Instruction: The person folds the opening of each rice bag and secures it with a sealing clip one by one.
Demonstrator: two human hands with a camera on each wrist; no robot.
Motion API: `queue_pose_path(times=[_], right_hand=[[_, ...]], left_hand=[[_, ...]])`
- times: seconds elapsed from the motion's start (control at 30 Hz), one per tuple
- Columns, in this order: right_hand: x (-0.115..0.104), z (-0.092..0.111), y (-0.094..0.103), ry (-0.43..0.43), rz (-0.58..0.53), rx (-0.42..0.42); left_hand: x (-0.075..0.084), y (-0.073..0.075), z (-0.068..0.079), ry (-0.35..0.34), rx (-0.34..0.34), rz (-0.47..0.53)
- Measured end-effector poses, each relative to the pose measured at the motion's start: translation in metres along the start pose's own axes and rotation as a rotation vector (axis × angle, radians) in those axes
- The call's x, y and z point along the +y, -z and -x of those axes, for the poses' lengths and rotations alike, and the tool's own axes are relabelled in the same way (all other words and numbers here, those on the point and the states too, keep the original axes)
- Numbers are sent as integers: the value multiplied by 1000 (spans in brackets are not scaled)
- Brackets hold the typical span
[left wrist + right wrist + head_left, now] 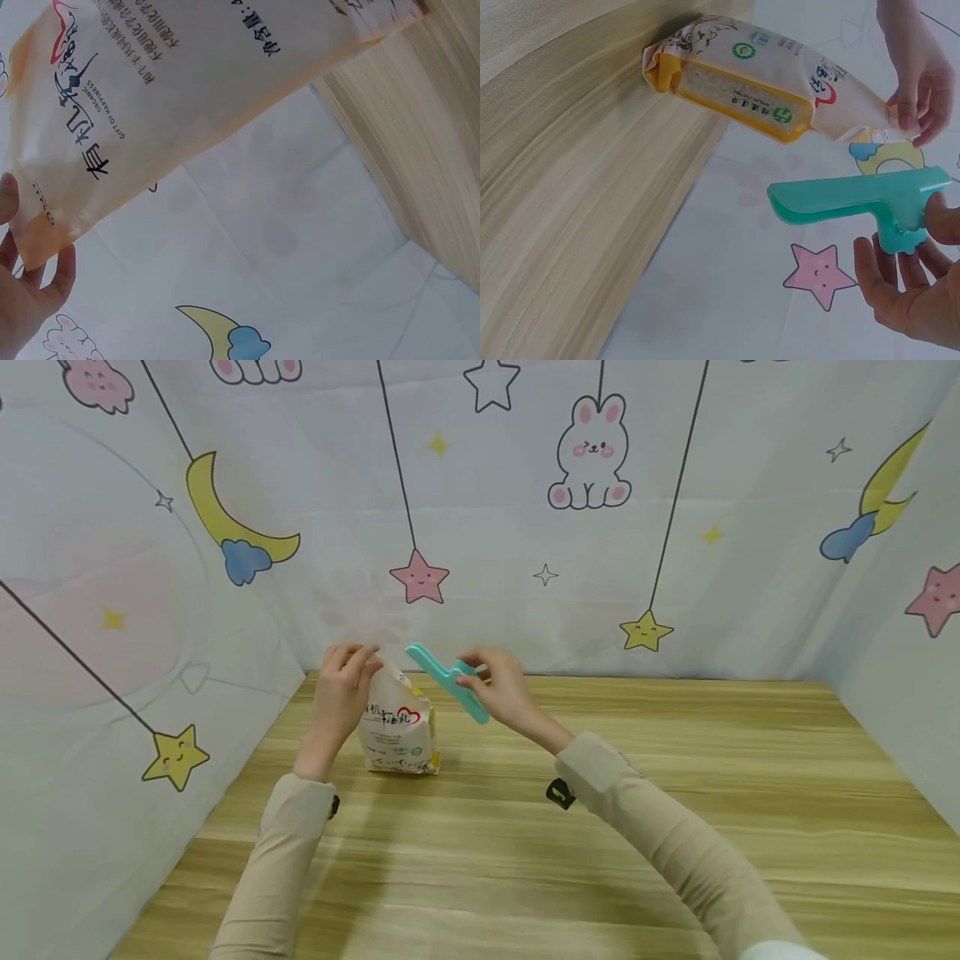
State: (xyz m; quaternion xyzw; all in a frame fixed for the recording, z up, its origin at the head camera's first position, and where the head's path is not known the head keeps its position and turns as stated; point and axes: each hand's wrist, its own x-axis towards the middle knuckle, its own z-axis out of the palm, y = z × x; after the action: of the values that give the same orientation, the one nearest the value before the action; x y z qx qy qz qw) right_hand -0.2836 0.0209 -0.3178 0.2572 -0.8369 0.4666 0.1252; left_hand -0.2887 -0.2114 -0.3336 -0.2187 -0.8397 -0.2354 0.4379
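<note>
A white and yellow food bag [397, 727] with printed writing and a red heart stands upright on the table. My left hand [341, 693] pinches its top corner between thumb and fingers, as the left wrist view shows at the bag's tapered end [41, 232]. To the right of the bag, my right hand [504, 689] holds a teal bag clip [442, 675] by its handle, thumb on one side and fingers on the other. In the right wrist view the clip [832, 196] is apart from the bag [735, 82], its long bar pointing away from the fingers.
The wood-grain table [675, 827] extends to the right and toward me. White cloth [510, 527] printed with stars, moons and rabbits hangs behind it and along both sides. A small black device [560, 793] sits by the right sleeve cuff.
</note>
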Motion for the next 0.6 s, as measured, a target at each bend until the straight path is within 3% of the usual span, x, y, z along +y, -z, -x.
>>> queue_pose_path(times=[0.6], right_hand=[[4, -15, -17, 8, -5, -23]], left_hand=[[-1, -4, 3, -16, 39, -68]])
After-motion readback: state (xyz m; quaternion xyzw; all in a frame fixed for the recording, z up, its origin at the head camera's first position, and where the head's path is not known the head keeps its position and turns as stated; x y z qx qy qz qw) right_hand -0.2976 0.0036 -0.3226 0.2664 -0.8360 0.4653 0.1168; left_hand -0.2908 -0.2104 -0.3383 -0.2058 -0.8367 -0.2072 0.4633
